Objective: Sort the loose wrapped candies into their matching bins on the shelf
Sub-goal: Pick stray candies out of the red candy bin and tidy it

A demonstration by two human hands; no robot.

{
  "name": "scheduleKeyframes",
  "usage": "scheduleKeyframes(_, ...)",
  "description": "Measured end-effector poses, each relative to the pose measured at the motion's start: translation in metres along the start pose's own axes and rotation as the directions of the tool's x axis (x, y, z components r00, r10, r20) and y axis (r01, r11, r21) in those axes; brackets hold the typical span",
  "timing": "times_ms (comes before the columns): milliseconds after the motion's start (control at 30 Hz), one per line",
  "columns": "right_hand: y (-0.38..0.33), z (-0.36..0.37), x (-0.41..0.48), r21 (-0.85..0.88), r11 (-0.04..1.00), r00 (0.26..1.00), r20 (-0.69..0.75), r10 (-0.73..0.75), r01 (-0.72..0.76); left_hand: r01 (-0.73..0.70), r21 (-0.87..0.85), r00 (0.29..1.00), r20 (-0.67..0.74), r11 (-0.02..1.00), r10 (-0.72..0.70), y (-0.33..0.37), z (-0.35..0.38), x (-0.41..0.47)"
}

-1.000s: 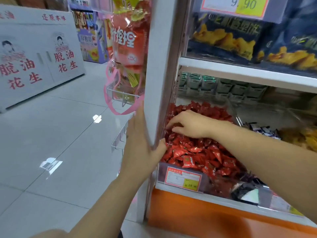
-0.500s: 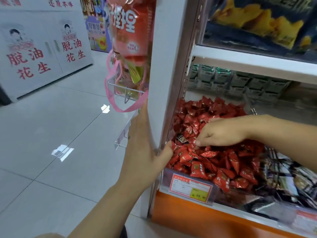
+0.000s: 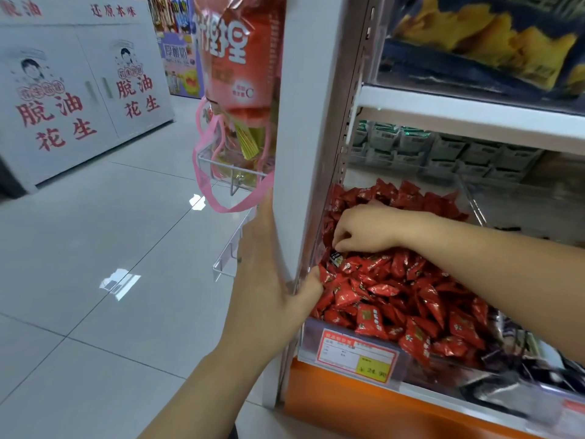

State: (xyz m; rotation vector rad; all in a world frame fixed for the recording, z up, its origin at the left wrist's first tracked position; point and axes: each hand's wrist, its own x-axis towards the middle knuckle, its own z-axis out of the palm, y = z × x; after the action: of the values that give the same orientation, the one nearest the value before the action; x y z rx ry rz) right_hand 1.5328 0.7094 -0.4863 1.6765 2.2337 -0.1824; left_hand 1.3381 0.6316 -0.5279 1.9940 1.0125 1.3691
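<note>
Two hands busy: left hand (image 3: 269,280) flat against white shelf post (image 3: 304,90), fingers straight and together, thumb hooked round post's front edge beside clear bin (image 3: 311,340); right hand (image 3: 367,229) inside bin over red candies (image 3: 395,289), fingers curled, tips pinching dark-wrapped candy (image 3: 336,258) lying among red ones near bin's left wall; price tag (image 3: 357,354) on bin front; darker wrapped candies (image 3: 512,340) in next bin to right

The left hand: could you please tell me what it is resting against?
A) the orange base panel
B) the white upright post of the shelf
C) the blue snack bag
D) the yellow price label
B: the left hand lies with straight fingers flat on the white upright post of the shelf, thumb round its front edge.
</note>
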Motion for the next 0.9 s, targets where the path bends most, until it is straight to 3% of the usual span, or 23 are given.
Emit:
scheduleKeyframes(167,-0.009,0.013,0.018,-0.175,0.980,0.993,-0.082,0.084,-0.097,-0.022,0.034,1.000,0.013,0.999,0.022,-0.001,-0.002,0.000)
scheduleKeyframes(300,-0.008,0.017,0.021,-0.181,0.975,0.990,-0.076,0.120,-0.132,-0.026,0.047,1.000,0.016,0.999,0.025,-0.001,-0.003,0.000)
scheduleKeyframes(433,-0.002,0.011,0.013,-0.022,0.995,0.990,-0.102,0.094,-0.097,-0.025,0.043,1.000,0.019,0.999,0.024,-0.002,-0.003,-0.001)
scheduleKeyframes(600,0.012,-0.006,-0.003,0.353,0.934,0.952,-0.267,0.152,-0.051,0.010,0.029,1.000,0.010,1.000,-0.010,0.000,-0.002,0.000)
scheduleKeyframes(700,0.011,-0.010,-0.004,0.393,0.920,0.932,-0.339,0.131,0.013,-0.010,0.016,1.000,0.004,1.000,0.010,0.002,-0.001,0.001)
scheduleKeyframes(800,0.008,-0.005,0.000,0.297,0.954,0.973,-0.229,0.042,0.029,-0.020,0.030,1.000,0.002,0.999,0.020,0.003,-0.002,0.001)
scheduleKeyframes(900,0.009,0.006,0.001,0.329,0.944,0.998,-0.061,-0.001,0.021,-0.017,0.018,1.000,0.005,1.000,0.016,0.002,-0.001,0.001)
